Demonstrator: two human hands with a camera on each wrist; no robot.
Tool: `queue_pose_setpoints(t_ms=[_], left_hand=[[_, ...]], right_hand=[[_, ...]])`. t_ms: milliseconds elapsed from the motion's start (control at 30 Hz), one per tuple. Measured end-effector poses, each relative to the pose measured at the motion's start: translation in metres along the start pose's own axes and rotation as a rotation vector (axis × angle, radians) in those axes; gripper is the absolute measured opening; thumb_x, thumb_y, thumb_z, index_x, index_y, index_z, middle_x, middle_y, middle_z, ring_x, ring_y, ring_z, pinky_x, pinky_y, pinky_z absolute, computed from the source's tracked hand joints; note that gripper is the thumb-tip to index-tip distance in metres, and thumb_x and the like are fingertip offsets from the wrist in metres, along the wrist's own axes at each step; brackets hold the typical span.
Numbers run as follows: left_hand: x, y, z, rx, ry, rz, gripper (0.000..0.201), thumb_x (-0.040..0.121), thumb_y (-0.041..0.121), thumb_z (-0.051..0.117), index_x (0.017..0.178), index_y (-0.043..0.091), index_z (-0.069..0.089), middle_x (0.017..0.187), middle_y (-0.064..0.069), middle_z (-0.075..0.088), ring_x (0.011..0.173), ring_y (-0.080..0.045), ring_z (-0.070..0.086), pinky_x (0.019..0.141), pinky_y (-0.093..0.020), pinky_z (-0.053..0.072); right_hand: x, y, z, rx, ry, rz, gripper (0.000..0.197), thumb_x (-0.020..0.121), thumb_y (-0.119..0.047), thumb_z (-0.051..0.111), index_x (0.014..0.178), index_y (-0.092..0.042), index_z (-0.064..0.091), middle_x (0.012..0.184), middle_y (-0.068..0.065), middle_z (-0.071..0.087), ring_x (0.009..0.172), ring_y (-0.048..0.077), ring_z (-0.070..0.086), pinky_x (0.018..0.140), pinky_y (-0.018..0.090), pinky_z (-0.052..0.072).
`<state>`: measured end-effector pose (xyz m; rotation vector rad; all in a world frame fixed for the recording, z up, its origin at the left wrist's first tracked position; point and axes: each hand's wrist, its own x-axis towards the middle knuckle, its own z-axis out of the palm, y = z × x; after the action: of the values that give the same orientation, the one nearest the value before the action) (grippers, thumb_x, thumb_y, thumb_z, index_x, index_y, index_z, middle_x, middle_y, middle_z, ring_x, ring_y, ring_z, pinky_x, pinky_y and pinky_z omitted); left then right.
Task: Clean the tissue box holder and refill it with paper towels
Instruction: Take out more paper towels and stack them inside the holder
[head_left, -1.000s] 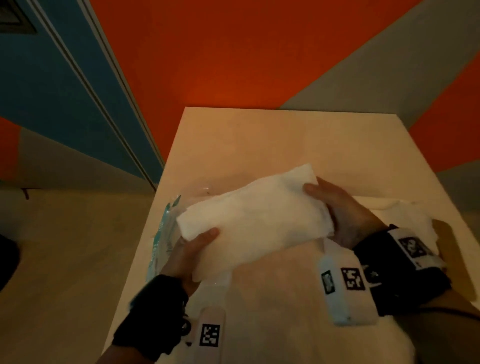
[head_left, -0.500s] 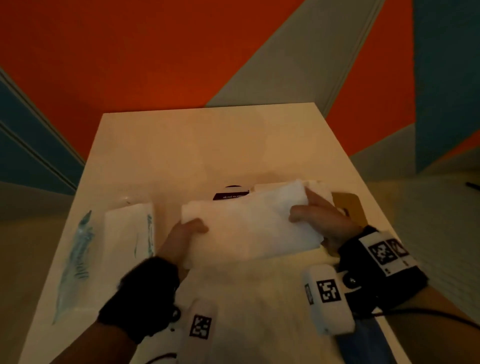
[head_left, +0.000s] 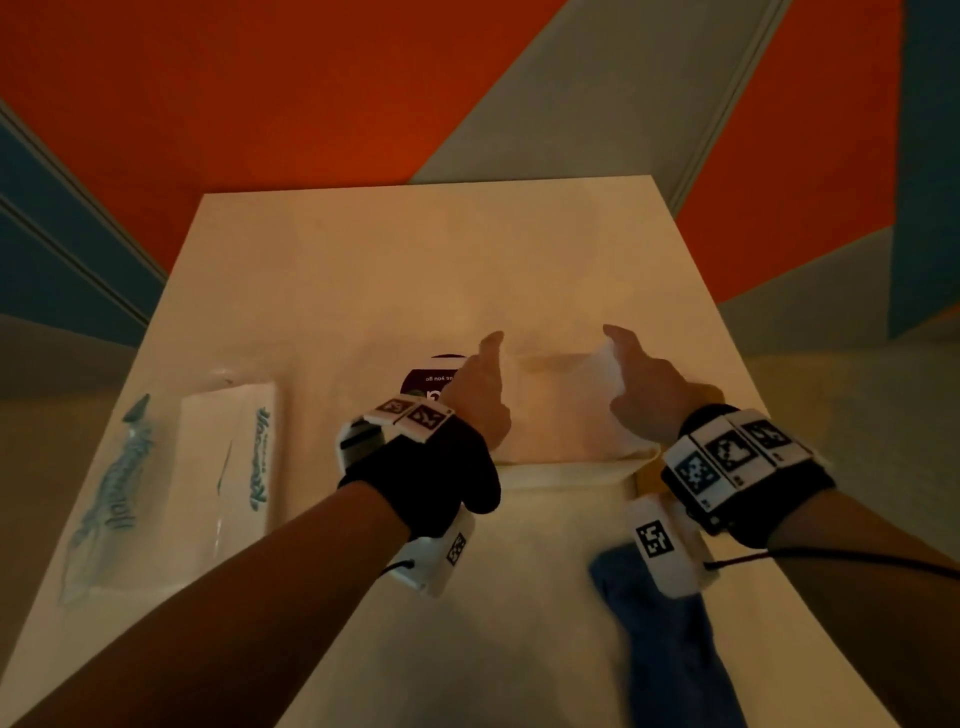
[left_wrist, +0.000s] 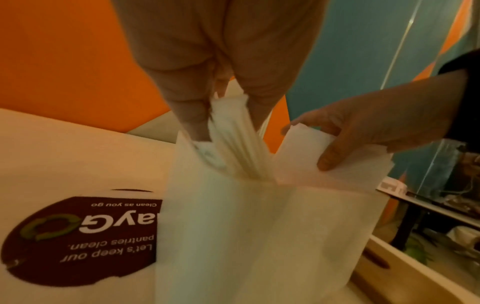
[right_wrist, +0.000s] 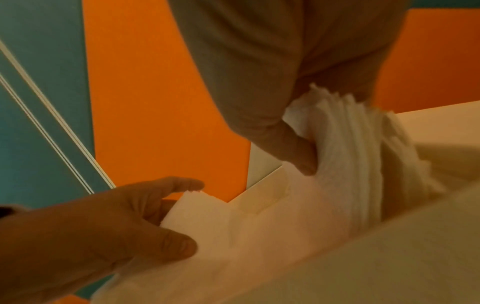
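Note:
A thick stack of white paper towels lies level between my hands, low behind the near wall of the cream tissue box holder. My left hand grips the stack's left end, thumb on the near side and fingers on the far side. My right hand grips the right end the same way. In the left wrist view my left hand pinches the fanned sheets of the stack, and my right hand clasps the far end. The right wrist view shows my right hand round the stack and my left hand opposite.
A clear plastic pack of paper towels lies at the left of the white table. A blue cloth lies at the near right. A dark round sticker shows beside my left hand. A wooden piece with a slot lies right of the holder.
Both hands have carried the stack away from me and down, from above the table to the holder. The camera has swung, so the plastic pack now shows at the left.

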<state>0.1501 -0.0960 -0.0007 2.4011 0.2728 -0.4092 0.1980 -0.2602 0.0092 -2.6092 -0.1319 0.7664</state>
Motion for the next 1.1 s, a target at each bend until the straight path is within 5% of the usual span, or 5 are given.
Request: queue_pose_setpoints(t_ms=[267,500,767,1000,1100], left_hand=[[0.0,-0.001,0.017,0.073,-0.002,0.062,0.071,0.084,-0.005,0.044,0.143,0.012,0.007,0.144,-0.021,0.024,0.12,-0.037,0.044,0.093,-0.039,0.043],[-0.008,-0.008,0.003,0.377,0.141,0.147,0.058,0.091,0.019,0.044,0.141,0.011,0.016,0.152,-0.011,0.01,0.134,-0.03,0.023,0.111,-0.036,0.026],[-0.006,-0.029,0.006,0.863,-0.22,0.317,0.044,0.098,0.025,0.022,0.139,0.008,0.023,0.155,-0.008,0.011,0.143,-0.023,0.005,0.117,-0.042,0.008],[-0.001,-0.02,0.016,0.911,-0.296,0.308,0.046,0.098,0.025,0.024,0.139,0.004,0.023,0.154,-0.01,0.016,0.142,-0.026,0.008,0.116,-0.045,0.007],[0.003,-0.021,0.019,0.917,-0.283,0.306,0.044,0.098,0.024,0.024,0.137,0.005,0.028,0.152,-0.01,0.021,0.142,-0.025,0.012,0.116,-0.047,0.006]], right_hand=[[0.0,0.015,0.008,0.005,0.009,-0.061,0.084,0.087,-0.002,0.053,0.146,-0.027,-0.002,0.134,0.019,0.048,0.112,0.035,0.053,0.088,0.038,0.045],[-0.013,0.05,-0.004,-0.123,0.233,-0.233,0.053,0.089,-0.013,0.057,0.138,-0.014,0.038,0.148,0.011,0.034,0.129,0.034,0.042,0.105,0.051,0.039],[-0.004,0.063,0.033,-0.591,0.213,-0.308,0.041,0.084,-0.012,0.049,0.116,0.011,0.055,0.127,0.034,0.053,0.108,0.046,0.059,0.087,0.056,0.048],[-0.009,0.051,0.03,-1.023,0.209,-0.26,0.053,0.085,-0.022,0.03,0.128,0.0,0.051,0.14,0.021,0.046,0.132,0.034,0.041,0.105,0.061,0.003],[-0.01,0.043,0.025,-1.127,0.128,-0.276,0.052,0.097,-0.023,0.016,0.143,0.0,0.018,0.156,0.019,0.011,0.145,0.032,0.007,0.11,0.064,-0.006]])
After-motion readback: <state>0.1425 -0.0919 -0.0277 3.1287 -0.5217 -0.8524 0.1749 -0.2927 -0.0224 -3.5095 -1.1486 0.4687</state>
